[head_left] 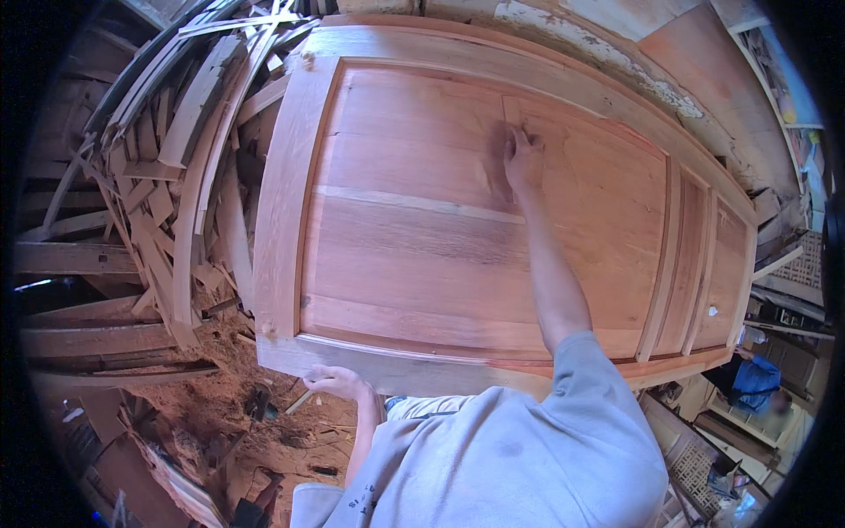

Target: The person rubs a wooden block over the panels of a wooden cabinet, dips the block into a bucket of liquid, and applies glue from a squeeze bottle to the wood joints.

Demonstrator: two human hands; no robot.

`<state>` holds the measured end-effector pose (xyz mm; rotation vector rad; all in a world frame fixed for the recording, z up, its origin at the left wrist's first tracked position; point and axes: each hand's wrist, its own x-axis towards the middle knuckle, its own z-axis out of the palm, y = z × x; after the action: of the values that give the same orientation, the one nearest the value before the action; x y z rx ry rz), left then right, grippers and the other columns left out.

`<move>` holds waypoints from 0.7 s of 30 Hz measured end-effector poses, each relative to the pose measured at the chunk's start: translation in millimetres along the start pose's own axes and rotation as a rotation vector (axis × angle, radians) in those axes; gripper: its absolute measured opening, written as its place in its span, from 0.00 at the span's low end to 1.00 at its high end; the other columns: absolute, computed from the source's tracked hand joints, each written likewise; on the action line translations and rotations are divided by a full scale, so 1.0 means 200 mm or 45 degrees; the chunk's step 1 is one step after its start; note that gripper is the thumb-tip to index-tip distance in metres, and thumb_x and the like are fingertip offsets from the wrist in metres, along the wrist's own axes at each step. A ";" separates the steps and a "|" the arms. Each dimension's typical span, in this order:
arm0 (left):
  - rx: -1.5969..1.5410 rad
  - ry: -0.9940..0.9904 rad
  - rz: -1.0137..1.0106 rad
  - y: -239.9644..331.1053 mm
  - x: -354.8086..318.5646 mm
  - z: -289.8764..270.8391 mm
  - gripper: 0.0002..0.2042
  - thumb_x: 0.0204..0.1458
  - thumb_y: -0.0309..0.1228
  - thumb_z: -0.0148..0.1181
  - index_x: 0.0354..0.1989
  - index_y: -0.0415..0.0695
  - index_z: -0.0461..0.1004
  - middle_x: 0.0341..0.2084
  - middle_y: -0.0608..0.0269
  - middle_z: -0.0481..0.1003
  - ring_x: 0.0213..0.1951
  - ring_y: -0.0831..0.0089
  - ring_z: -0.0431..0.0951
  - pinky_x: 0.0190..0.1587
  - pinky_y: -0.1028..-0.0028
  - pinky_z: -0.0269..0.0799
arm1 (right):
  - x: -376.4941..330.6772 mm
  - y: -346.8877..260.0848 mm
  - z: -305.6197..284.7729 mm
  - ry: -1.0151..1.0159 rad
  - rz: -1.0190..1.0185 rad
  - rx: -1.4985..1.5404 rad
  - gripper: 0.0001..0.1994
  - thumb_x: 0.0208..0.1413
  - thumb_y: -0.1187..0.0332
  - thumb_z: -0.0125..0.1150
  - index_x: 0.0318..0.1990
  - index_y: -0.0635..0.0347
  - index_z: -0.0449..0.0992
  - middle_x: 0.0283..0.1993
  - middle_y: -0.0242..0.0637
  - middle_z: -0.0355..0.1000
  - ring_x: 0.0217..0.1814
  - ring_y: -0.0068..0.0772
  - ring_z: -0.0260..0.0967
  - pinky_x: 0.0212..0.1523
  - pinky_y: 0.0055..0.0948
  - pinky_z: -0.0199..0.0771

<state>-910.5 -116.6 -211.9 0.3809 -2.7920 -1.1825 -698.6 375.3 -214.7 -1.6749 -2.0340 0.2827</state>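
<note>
Closest in, it's the grey shirt (519,458), filling the space right up to the near edge of a big wooden door (286,202) that lies broad face up. And here's the left hand (339,382), right at that near edge, just along from the near left corner, fingers loosely bent; whether it grips anything, or truly touches the wood, I cannot tell. Down past that same corner, sawdust (299,431) and scraps cover the floor. Now over the frame and onto the large panel (422,290), crossed by a pale strip (414,202) running lengthwise. Out goes the right arm, well beyond the middle, and there's the right hand (525,160), nearer the far edge than the near one, fingers bent down at the panel! Something may be tucked under them, but I cannot tell. A dark patch (498,158) sits just left of those fingers, shadow or stain, hard to call. Toward the right end, narrower panels, and a small white thing (712,311) on the last. Off the left end, a jumbled heap of planks (189,132); behind the far edge, a patchy wall (607,57); and well beyond the right end, another person in blue (757,383).
</note>
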 end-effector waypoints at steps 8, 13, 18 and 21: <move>-0.030 -0.035 -0.020 0.05 -0.03 -0.02 0.26 0.67 0.42 0.40 0.64 0.32 0.49 0.62 0.32 0.55 0.62 0.47 0.61 0.63 0.58 0.59 | 0.08 -0.27 0.09 -0.173 0.062 -0.135 0.19 0.60 0.65 0.50 0.59 0.49 0.71 0.51 0.63 0.67 0.54 0.61 0.67 0.52 0.49 0.71; 0.000 -0.023 -0.042 0.03 -0.01 -0.02 0.26 0.68 0.43 0.39 0.63 0.32 0.50 0.60 0.33 0.57 0.61 0.47 0.62 0.62 0.58 0.59 | 0.08 -0.47 0.30 -0.217 0.069 -0.023 0.19 0.60 0.64 0.53 0.59 0.47 0.72 0.45 0.60 0.70 0.48 0.59 0.67 0.50 0.49 0.71; 0.005 -0.051 -0.027 0.07 -0.02 0.02 0.26 0.68 0.42 0.40 0.64 0.32 0.50 0.61 0.33 0.57 0.61 0.47 0.63 0.61 0.57 0.60 | 0.07 -0.40 0.61 -0.244 0.120 0.660 0.19 0.58 0.70 0.51 0.57 0.54 0.73 0.46 0.60 0.63 0.43 0.58 0.65 0.47 0.49 0.68; 0.042 0.002 -0.051 -0.04 0.00 -0.02 0.27 0.67 0.42 0.40 0.64 0.32 0.50 0.61 0.33 0.57 0.60 0.47 0.63 0.60 0.56 0.61 | -0.06 -0.66 0.38 -0.176 -0.443 0.052 0.19 0.58 0.68 0.54 0.58 0.53 0.71 0.42 0.56 0.68 0.40 0.55 0.67 0.46 0.48 0.73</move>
<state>-907.8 -123.9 -214.3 0.4424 -2.8182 -1.1449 -848.9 344.6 -223.0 -1.2774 -2.3583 0.3229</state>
